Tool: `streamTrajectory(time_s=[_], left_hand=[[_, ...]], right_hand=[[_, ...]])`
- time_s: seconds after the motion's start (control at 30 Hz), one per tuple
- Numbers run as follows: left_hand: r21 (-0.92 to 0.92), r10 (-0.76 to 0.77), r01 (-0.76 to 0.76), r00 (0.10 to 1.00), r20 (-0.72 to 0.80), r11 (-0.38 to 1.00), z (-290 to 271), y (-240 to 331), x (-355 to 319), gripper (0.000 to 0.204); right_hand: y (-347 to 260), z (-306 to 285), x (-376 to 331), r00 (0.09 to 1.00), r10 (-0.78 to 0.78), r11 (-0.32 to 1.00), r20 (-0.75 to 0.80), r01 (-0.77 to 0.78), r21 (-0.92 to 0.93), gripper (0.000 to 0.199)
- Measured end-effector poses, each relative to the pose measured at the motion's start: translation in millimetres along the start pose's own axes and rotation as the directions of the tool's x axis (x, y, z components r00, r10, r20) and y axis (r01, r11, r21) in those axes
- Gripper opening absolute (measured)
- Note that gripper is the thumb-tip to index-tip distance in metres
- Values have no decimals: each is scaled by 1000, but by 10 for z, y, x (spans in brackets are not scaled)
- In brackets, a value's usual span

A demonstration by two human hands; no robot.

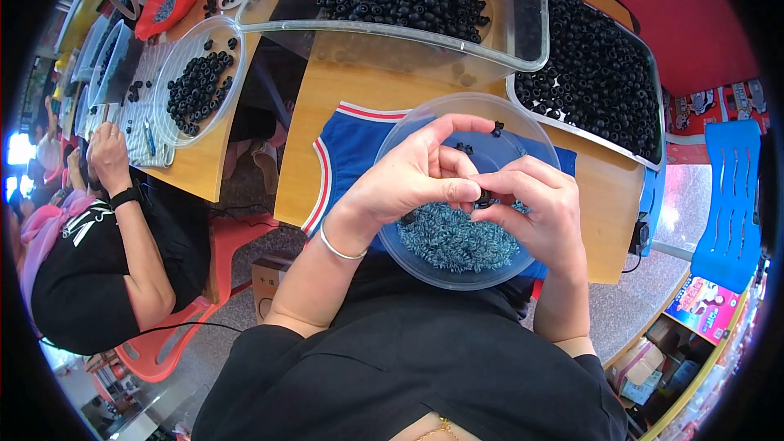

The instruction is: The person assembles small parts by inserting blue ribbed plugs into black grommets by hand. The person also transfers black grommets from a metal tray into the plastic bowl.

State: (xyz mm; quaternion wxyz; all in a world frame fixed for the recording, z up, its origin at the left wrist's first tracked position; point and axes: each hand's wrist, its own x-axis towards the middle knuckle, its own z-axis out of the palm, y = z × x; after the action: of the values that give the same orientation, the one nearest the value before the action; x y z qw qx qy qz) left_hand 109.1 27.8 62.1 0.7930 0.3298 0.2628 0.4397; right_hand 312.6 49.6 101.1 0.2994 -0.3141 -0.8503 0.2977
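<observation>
My left hand (pixel 412 171) and my right hand (pixel 541 206) meet above a clear round bowl (pixel 478 281). Between their fingertips is a small round black plastic piece (pixel 483 198), pinched by the right thumb and fingers and pressed by the left thumb. My left index finger arches forward; another small black piece (pixel 497 128) shows at its tip, and I cannot tell whether it is held. Heaped in the bowl are small bluish coiled pieces like springs (pixel 461 241), with a few black pieces near its far side, partly hidden by my hands.
Blue cloth (pixel 343 143) lies beneath the bowl. Beyond stand a clear bin (pixel 392 33) and a white tray (pixel 653 147), both with many black pieces. At left, a co-worker's hand (pixel 109 151) is near a round tray (pixel 163 106) of black pieces. A red chair (pixel 216 278) stands between us.
</observation>
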Motion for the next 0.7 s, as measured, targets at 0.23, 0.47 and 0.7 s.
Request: streamTrajectory(time_s=[0.23, 0.47, 0.7], left_hand=[[43, 45, -45, 999, 5, 998, 27, 48, -13, 64], [532, 558, -416, 819, -133, 737, 171, 606, 137, 16], [937, 920, -342, 341, 191, -67, 92, 909, 135, 18]], right_hand=[[31, 55, -12, 997, -26, 1000, -74, 26, 6, 26], [20, -118, -39, 985, 105, 968, -139, -70, 241, 68], [27, -336, -85, 954, 15, 998, -300, 1, 56, 34]])
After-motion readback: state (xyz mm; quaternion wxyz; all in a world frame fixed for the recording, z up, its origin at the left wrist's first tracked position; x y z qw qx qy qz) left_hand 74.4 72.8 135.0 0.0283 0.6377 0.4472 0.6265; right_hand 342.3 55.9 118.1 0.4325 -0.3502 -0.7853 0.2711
